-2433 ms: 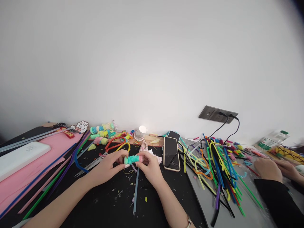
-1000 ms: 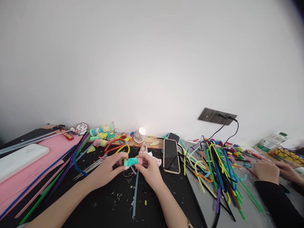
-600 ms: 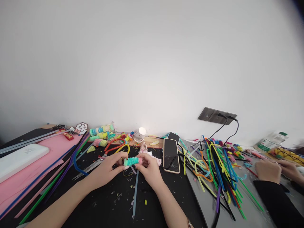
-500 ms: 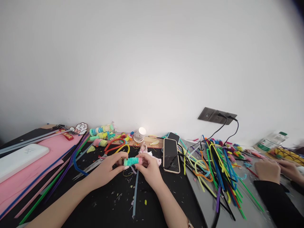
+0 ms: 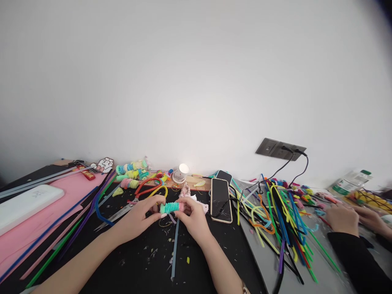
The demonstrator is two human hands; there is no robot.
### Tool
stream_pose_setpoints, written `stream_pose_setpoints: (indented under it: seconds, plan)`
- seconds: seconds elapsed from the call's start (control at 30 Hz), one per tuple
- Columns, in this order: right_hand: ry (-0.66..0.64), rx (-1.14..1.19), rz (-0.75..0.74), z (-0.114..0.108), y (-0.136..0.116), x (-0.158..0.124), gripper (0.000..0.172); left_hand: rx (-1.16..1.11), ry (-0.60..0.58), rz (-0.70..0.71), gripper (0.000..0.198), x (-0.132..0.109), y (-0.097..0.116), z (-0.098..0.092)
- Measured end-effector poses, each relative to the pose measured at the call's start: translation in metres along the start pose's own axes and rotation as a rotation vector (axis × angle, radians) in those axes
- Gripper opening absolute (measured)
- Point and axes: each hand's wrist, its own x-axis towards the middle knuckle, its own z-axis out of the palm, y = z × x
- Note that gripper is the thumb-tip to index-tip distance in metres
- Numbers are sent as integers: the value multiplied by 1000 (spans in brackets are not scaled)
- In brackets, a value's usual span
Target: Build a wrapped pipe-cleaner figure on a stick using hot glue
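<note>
Between my two hands is a pipe cleaner coil (image 5: 172, 207), green at its left end, turquoise in the middle and pink at the right, lying roughly level. My left hand (image 5: 142, 214) pinches the left end with thumb and fingers. The fingers of my right hand (image 5: 196, 220) close round the pink end. Just below the coil, a long translucent grey-blue stick (image 5: 175, 251) runs down over the black mat (image 5: 147, 269). Beside my left hand are scissors (image 5: 118, 214), partly covered by it. A pink and white object (image 5: 202, 207) is half hidden behind my right hand.
More coiled pipe cleaners (image 5: 131, 166) and a paper cup (image 5: 181, 173) stand by the wall. Two phones, one the nearer phone (image 5: 221, 200), lie right of centre. Loose pipe cleaners (image 5: 284, 224) spread further right, near a co-worker's hands (image 5: 343, 220). Pink sheets (image 5: 70, 196) and a white case (image 5: 30, 204) lie left.
My hands and the coil are almost unchanged, the coil perhaps turned very slightly. The co-worker's nearer hand has shifted a little to the left.
</note>
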Motion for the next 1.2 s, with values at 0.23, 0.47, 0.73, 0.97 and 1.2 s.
stream_pose_setpoints:
  seconds: [0.23,0.47,0.73,0.97,1.2]
  plan:
    - [2,3,2,0,0,0,22,46,-1,-36,19,-1,3,0]
    - [4,6,-1,0,-1,1,22,89,-11,-59,22,-1,1,0]
    - [2,-3,-4,0,0,-1,23,105,-10,-73,23,-2,3,-1]
    - [0,2,-1,0,-2,0,22,88,-19,-79,21,-2,6,-3]
    - [3,-25,-4,0,-2,0,23,85,-15,-73,20,-2,7,-3]
